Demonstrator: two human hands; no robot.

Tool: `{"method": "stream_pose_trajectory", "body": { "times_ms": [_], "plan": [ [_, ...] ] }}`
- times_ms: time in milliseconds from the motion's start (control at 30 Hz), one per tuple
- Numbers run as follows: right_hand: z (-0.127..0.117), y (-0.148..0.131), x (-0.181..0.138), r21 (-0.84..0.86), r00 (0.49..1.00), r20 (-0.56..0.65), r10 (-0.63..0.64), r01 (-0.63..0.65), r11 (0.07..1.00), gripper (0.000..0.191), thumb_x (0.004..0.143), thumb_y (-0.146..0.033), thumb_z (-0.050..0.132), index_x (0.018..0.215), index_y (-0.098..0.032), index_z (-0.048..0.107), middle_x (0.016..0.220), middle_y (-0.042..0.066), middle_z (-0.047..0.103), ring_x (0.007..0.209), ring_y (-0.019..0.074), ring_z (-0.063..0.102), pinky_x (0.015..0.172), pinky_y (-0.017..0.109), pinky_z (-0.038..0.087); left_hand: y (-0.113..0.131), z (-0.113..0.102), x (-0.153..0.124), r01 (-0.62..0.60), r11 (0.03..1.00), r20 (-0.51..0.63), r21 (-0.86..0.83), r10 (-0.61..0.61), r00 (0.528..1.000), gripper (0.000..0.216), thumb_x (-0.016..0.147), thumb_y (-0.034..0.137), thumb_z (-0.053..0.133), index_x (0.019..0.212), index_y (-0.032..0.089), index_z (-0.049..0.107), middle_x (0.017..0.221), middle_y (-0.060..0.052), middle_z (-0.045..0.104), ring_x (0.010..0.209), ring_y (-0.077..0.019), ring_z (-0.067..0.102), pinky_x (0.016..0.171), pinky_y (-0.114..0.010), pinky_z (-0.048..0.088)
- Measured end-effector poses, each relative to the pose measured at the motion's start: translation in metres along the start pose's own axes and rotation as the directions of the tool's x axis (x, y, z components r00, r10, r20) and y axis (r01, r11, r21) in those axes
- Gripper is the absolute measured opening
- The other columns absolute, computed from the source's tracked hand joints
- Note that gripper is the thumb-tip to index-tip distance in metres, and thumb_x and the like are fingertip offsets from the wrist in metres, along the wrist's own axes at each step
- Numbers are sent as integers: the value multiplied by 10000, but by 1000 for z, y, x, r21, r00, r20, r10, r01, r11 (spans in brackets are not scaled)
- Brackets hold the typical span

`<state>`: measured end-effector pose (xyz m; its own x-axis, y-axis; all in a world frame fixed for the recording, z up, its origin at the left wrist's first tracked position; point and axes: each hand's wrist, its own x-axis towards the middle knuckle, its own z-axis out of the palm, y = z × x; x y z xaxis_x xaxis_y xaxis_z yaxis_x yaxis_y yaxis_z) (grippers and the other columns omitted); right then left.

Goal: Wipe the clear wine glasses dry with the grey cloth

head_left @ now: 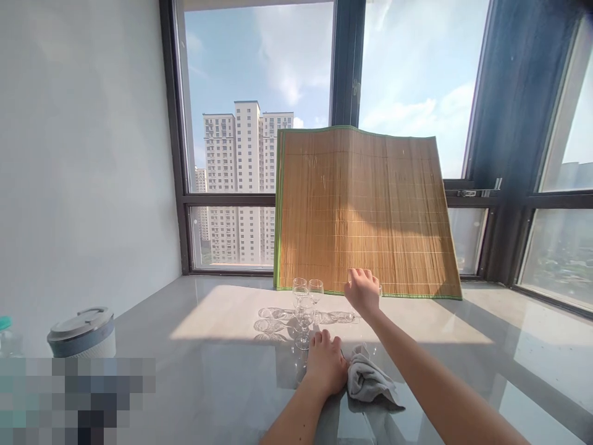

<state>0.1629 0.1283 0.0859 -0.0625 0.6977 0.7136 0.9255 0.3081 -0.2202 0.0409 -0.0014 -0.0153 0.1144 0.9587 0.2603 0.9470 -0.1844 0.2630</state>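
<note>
My left hand (327, 364) rests low over the counter, its fingers slightly apart, just right of the nearest glass. Several small clear stemmed glasses (299, 288) stand upright close together in front of it. My right hand (364, 290) is raised beyond them, before the bamboo mat, fingers curled closed. A sliver of clear glass shows at its right edge; most of that glass is hidden by the hand. A crumpled grey cloth (370, 377) lies right of my left hand, with a clear, glass-like edge (361, 351) at its far end.
A bamboo mat (365, 210) with green edging leans against the window at the back. On the left stands a lidded cup (83, 330), partly covered by blurred blocks, with a teal-topped item (5, 322) beside it. Sunlight and glass shadows fall across the pale counter (208, 383).
</note>
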Motion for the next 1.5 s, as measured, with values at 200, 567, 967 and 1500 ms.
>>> {"method": "stream_pose_trajectory", "body": {
  "times_ms": [200,567,967,1500],
  "plan": [
    [3,24,12,-70,957,289,33,-13,997,392,875,-376,472,1205,-190,575,1130,135,640,1135,310,498,948,448,334,3,-6,-2,4,1000,12,-1,-4,1000,372,879,289,419,1191,184,592,1275,-149,507,1206,-316,421,1023,-471,351],
    [5,21,7,-60,908,416,-48,80,995,356,830,-300,596,1168,-203,546,1079,122,627,1045,293,550,846,392,389,3,-3,-2,-5,1000,-10,10,5,1000,370,881,286,401,1172,172,600,1241,-145,520,1164,-310,437,1007,-470,365],
    [-1,3,9,46,932,349,-95,85,995,368,837,-338,599,1178,-218,530,1146,111,639,1097,288,557,950,447,336,4,-5,-1,22,1000,16,9,-22,1000,342,877,277,416,1147,159,590,1243,-153,499,1168,-312,426,1014,-466,354],
    [5,-53,-22,337,918,373,-134,1,942,584,770,-400,722,1265,-210,475,1175,122,638,1058,288,597,765,346,448,12,-10,-2,-377,922,78,-92,384,920,221,760,154,490,928,207,622,1043,-88,594,993,-235,509,871,-356,448]
  ]
}}
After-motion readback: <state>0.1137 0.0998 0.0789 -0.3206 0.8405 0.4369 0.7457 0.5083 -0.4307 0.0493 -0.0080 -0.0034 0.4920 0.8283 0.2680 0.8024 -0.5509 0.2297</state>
